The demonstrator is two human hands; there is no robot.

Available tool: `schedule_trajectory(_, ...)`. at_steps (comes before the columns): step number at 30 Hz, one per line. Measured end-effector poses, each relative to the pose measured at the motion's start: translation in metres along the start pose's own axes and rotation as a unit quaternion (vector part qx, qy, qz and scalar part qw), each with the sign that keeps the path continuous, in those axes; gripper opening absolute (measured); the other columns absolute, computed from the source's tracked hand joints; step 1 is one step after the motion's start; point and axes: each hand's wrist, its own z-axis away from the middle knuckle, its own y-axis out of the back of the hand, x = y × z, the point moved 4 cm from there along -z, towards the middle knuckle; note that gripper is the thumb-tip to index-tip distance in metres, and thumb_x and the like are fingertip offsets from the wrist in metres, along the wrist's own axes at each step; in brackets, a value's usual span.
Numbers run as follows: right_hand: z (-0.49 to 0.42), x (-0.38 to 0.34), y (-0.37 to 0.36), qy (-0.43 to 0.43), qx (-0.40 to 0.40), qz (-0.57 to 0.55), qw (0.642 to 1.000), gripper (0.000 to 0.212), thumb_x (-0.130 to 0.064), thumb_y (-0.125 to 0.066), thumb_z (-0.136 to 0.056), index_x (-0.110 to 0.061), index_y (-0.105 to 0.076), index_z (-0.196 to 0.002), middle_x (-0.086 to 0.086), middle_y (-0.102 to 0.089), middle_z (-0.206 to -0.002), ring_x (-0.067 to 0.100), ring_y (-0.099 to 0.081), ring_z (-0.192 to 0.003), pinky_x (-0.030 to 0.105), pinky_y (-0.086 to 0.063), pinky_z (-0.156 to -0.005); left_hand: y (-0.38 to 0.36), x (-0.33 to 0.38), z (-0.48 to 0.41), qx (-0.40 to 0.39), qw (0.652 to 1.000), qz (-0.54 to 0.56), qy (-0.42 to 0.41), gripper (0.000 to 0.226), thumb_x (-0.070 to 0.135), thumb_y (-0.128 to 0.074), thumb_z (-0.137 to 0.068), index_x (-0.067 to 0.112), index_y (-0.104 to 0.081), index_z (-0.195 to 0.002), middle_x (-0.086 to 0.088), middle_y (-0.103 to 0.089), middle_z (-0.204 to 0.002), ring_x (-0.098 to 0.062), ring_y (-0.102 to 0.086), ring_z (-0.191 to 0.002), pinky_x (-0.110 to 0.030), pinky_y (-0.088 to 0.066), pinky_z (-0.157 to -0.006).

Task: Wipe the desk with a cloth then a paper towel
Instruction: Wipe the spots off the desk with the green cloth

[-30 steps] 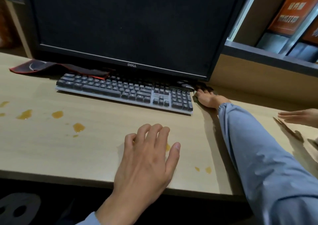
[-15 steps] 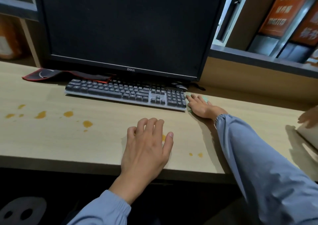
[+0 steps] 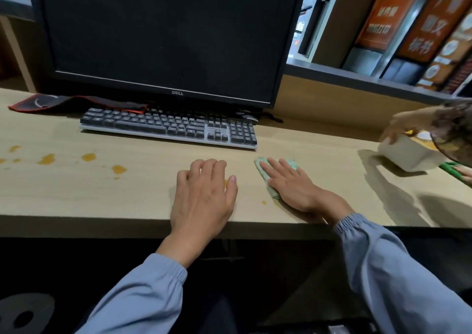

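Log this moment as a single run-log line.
stage: cloth wipe | right hand: flat, pressing green cloth on desk | left hand: flat on desk | orange spills: left of both hands, not yet wiped

1. Dim indoor light; the desk [image 3: 76,198] top is evenly lit, and the space beneath it is nearly black.
2. Brightest patch: a window strip [image 3: 304,27] right of the dark, glare-free monitor [image 3: 166,32].
3. Soft shadows spread on the desk around the white container [image 3: 408,157].
4. Wide-angle distortion tilts the books [image 3: 378,11] — the far right edge is blurred.
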Motion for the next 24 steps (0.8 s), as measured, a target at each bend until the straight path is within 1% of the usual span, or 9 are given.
schedule_trajectory(5, 0.044, -0.01, -0.016, 0.01, 0.005, -0.023, 1.0, 0.053, -0.04, -0.013, -0.109, -0.048, 0.009, -0.158, -0.022, 0.018, -0.165, 0.005, 0.02, -0.152, 0.039, 0.011, -0.123, 0.001, -0.001, 0.002, 0.005, 1.0, 0.02, -0.005, 0.037, 0.039, -0.037, -0.105, 0.018, -0.058, -0.127, 0.003, -0.062, -0.122, -0.023, -0.052, -0.118, -0.043, -0.042, -0.089)
schedule_trajectory(9, 0.061, -0.019, -0.02, 0.012, 0.016, -0.026, 0.999, 0.052, -0.042, -0.012, -0.109, -0.051, 0.01, -0.156, -0.028, 0.023, -0.16, -0.001, 0.026, -0.148, 0.033, 0.014, -0.121, 0.004, -0.001, 0.003, 0.026, 0.998, 0.056, -0.015, 0.03, 0.034, -0.038, -0.105, 0.022, -0.058, -0.124, 0.008, -0.062, -0.119, -0.018, -0.053, -0.114, -0.038, -0.04, -0.087)
schedule_trajectory(13, 0.046, -0.027, -0.018, -0.006, 0.006, -0.02, 1.0, 0.053, -0.042, -0.012, -0.109, -0.049, 0.011, -0.156, -0.024, 0.022, -0.163, 0.003, 0.024, -0.15, 0.038, 0.012, -0.123, 0.004, -0.002, 0.004, 0.045, 0.996, 0.076, -0.013, 0.025, 0.028, -0.041, -0.103, 0.022, -0.059, -0.12, 0.008, -0.062, -0.115, -0.016, -0.053, -0.107, -0.035, -0.038, -0.083)
schedule_trajectory(18, 0.005, -0.037, -0.012, -0.006, 0.007, -0.025, 1.0, 0.055, -0.044, -0.012, -0.108, -0.045, 0.011, -0.158, -0.019, 0.018, -0.166, 0.008, 0.019, -0.153, 0.044, 0.009, -0.124, 0.001, -0.01, 0.003, 0.044, 0.994, 0.098, 0.007, 0.027, 0.024, -0.039, -0.101, 0.021, -0.058, -0.12, 0.006, -0.061, -0.116, -0.017, -0.052, -0.107, -0.034, -0.038, -0.084)
schedule_trajectory(24, -0.033, -0.046, 0.002, -0.01, 0.015, -0.032, 0.999, 0.055, -0.042, -0.013, -0.108, -0.042, 0.007, -0.16, -0.012, 0.013, -0.169, 0.012, 0.015, -0.155, 0.048, 0.007, -0.125, 0.004, -0.01, 0.003, 0.047, 0.994, 0.1, 0.011, 0.028, 0.022, -0.037, -0.098, 0.021, -0.056, -0.119, 0.006, -0.061, -0.115, -0.017, -0.052, -0.106, -0.036, -0.039, -0.082)
